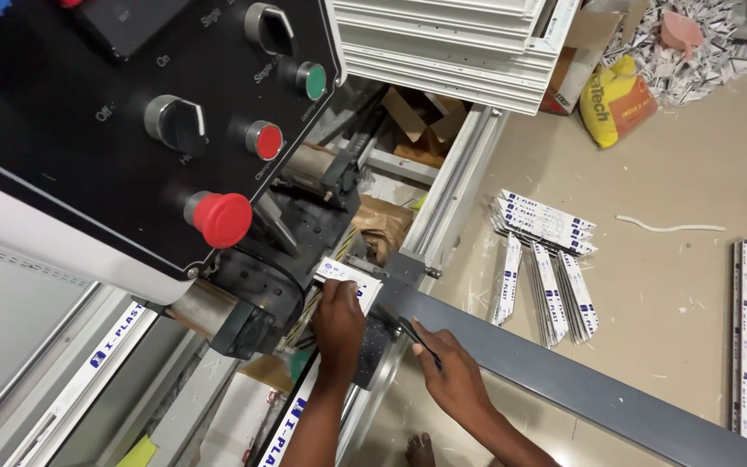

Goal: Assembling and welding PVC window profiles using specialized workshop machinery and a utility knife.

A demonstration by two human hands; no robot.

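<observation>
While the left hand is pressing flat on the white profile at the frame's centre, under the machine head, the right hand is pinching a thin dark tool just beside it. Keeping the profile square against the grey rail and fingers away from the head seems wise.

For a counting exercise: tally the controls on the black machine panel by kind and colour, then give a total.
Control panel by the left hand and right hand:
Silver turn switches: 2
Green push button: 1
Small red push button: 1
Large red mushroom button: 1
Total: 5
</observation>
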